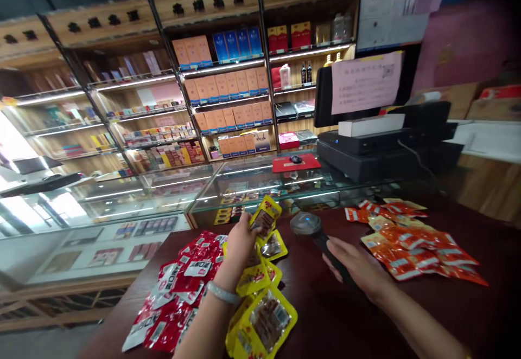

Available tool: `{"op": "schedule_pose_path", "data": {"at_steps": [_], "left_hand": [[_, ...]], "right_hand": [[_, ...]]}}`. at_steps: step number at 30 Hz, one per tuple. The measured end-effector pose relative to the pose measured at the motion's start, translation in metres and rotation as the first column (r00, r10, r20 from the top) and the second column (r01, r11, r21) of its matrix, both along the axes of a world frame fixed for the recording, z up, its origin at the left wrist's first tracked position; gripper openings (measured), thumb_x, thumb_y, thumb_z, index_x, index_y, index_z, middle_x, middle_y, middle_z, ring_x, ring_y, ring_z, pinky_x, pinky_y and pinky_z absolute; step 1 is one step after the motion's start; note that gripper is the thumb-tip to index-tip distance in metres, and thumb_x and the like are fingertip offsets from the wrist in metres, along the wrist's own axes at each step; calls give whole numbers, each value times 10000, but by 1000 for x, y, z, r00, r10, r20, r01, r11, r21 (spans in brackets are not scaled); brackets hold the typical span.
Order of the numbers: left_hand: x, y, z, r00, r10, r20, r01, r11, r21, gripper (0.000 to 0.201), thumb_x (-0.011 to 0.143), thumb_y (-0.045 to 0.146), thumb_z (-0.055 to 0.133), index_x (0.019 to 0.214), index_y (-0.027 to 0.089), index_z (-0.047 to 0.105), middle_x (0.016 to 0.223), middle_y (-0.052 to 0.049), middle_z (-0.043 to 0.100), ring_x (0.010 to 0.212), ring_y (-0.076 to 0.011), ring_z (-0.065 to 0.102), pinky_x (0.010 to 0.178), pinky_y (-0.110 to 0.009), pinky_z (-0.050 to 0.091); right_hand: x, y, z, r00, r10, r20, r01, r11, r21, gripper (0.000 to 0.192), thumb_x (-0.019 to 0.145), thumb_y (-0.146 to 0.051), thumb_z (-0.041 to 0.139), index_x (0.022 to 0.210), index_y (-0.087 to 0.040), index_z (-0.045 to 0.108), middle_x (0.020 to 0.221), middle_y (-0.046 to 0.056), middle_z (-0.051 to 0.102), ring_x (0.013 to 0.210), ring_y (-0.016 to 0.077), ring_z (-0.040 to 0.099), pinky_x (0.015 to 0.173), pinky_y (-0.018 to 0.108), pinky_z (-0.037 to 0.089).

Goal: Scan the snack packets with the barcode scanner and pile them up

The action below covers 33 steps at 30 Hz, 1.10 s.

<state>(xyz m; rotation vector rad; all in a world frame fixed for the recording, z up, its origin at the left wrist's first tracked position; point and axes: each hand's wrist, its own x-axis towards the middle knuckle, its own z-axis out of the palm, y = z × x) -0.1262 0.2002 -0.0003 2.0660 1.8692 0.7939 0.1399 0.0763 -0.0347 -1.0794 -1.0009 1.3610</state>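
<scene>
My left hand [240, 239], with a pale bracelet on the wrist, is closed on the edge of a yellow snack packet [266, 217] with a clear window. Beneath and beside it lie several more yellow packets [272, 318] on the dark red table [321, 315]. My right hand [350, 264] is wrapped round the handle of a black barcode scanner [307, 224], whose head points toward the held packet and shows a small blue light. To the left spreads a pile of red and silver packets [179, 288]. Orange packets [415, 239] lie in a heap on the right.
Behind the table stands a glass display counter [244, 180] with a mouse [296, 159] on a red mat [280, 165]. A monitor [323, 96] with a pink paper and a black cash drawer [350, 158] are at the right. Stocked shelves [228, 96] line the back wall.
</scene>
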Motion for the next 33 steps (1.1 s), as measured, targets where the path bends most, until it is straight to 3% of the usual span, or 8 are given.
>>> {"op": "schedule_pose_path", "data": {"at_steps": [3, 7, 10, 13, 18, 23, 29, 33], "left_hand": [[23, -15, -12, 928, -55, 369, 53, 998, 15, 388, 775, 293, 680, 1146, 215, 597, 1021, -60, 728, 933, -230, 674, 772, -292, 485], [60, -43, -41, 657, -19, 754, 95, 994, -57, 465, 771, 379, 680, 1182, 181, 590, 1042, -80, 709, 842, -209, 678, 671, -284, 536], [86, -63, -53, 404, 44, 914, 156, 981, -116, 460, 785, 372, 666, 1202, 205, 566, 1125, -77, 674, 816, -179, 676, 616, -269, 557], [105, -76, -56, 250, 93, 964, 232, 961, -153, 444, 761, 341, 695, 1171, 221, 576, 1148, -67, 665, 857, -176, 685, 666, -291, 586], [126, -89, -58, 176, 97, 980, 344, 926, -153, 453, 707, 384, 734, 1108, 205, 623, 1104, -68, 692, 871, -170, 691, 702, -278, 576], [145, -90, -61, 156, 95, 983, 376, 915, -148, 454, 682, 288, 729, 1102, 149, 628, 962, -95, 728, 719, -160, 683, 621, -251, 541], [181, -57, -69, 131, 171, 977, 394, 895, -209, 313, 695, 214, 705, 988, 122, 641, 763, -65, 706, 602, -146, 657, 590, -249, 518], [219, -33, -71, 83, 234, 969, 481, 842, -245, 244, 695, 153, 696, 925, 112, 626, 730, -72, 692, 632, -167, 682, 641, -268, 538]], "right_hand": [[19, -8, 1, 1000, -16, -22, 17, 999, 44, 448, 796, -633, 676, 877, -205, 569, 614, -58, 518, 455, 77, 403, 438, 200, 297], [35, -35, -1, 998, -39, -44, 43, 995, 93, 412, 850, -606, 629, 849, -198, 566, 636, -56, 490, 480, 87, 393, 459, 221, 301], [33, -65, -10, 998, -55, -21, 57, 995, 83, 414, 882, -579, 607, 1009, -185, 612, 655, -44, 502, 518, 104, 413, 487, 232, 320], [24, -92, -24, 995, -99, 22, 98, 993, 61, 503, 885, -605, 585, 1153, -181, 617, 665, -30, 522, 548, 121, 427, 506, 244, 339], [11, -113, -40, 991, -133, -33, 133, 991, 7, 584, 854, -647, 597, 1184, -167, 627, 640, -32, 506, 542, 114, 410, 489, 237, 328], [17, -109, -37, 995, -94, -20, 94, 995, 33, 550, 867, -645, 578, 1136, -170, 648, 594, -62, 437, 503, 99, 347, 458, 230, 280], [34, -94, -33, 984, -163, -75, 162, 987, -23, 512, 768, -670, 681, 977, -202, 661, 606, -52, 489, 517, 108, 403, 461, 222, 305], [47, -83, -37, 972, -216, -96, 211, 976, -58, 506, 757, -702, 664, 859, -211, 597, 548, -91, 421, 443, 70, 345, 417, 192, 260]]}}
